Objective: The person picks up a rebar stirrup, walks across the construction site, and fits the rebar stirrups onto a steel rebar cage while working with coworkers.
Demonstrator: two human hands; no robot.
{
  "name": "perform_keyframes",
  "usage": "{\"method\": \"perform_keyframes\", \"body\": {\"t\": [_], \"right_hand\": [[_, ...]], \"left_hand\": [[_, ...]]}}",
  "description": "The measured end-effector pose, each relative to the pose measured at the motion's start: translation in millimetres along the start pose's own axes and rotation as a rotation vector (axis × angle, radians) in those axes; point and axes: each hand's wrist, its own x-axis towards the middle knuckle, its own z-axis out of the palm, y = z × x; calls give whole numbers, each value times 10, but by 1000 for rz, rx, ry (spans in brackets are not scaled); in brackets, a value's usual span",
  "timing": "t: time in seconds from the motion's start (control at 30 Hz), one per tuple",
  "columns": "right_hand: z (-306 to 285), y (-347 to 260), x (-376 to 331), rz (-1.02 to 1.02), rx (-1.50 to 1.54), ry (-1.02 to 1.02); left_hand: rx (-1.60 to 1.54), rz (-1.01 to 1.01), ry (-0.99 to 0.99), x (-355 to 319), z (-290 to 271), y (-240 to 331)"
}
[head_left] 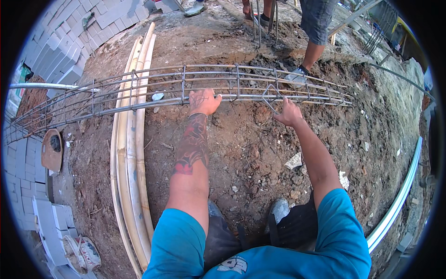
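Observation:
A long steel rebar cage (160, 101) lies across the view in front of me, its thin rods tied together by square stirrups. My left hand (204, 101) is closed around its near rods, the thumb pointing right. Farther right, my right hand (290, 113) is closed at the near edge of the cage. Its thumb and fingers meet the corner of a loose-looking square stirrup (271, 96), which sits turned like a diamond among the rods. The fingertips of both hands are partly hidden.
Bamboo poles (127, 153) run under the cage at left. Grey blocks (62, 51) are stacked far left, near a brown basin (52, 149) and a white bucket (83, 253). Another person's leg (312, 56) stands just beyond the cage. Pale pipes (395, 204) lie at right on rough soil.

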Motion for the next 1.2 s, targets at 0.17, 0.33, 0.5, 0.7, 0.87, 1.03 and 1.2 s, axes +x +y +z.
{"method": "perform_keyframes", "body": {"t": [0.17, 0.33, 0.5, 0.7, 0.87, 1.03, 1.2], "right_hand": [[5, -5, 8, 4, 10, 14], [12, 1, 20, 5, 28, 5], [1, -22, 20, 12, 7, -5], [-31, -33, -7, 12, 12, -6], [-27, -50, -8, 15, 8, -10], [-27, -39, -6, 19, 9, -14], [-14, -18, 6, -3, 10, 17]], "left_hand": [[-7, 12, 5, -6, -9, 6], [1, 12, 16, 12, 20, -9], [-1, 6, 21, 28, 56, -36], [4, 3, 17, 32, 55, -18], [5, -4, 59, 32, 85, -47], [2, -5, 15, 39, 63, -23], [11, -20, 4, 24, 31, 3]]}}
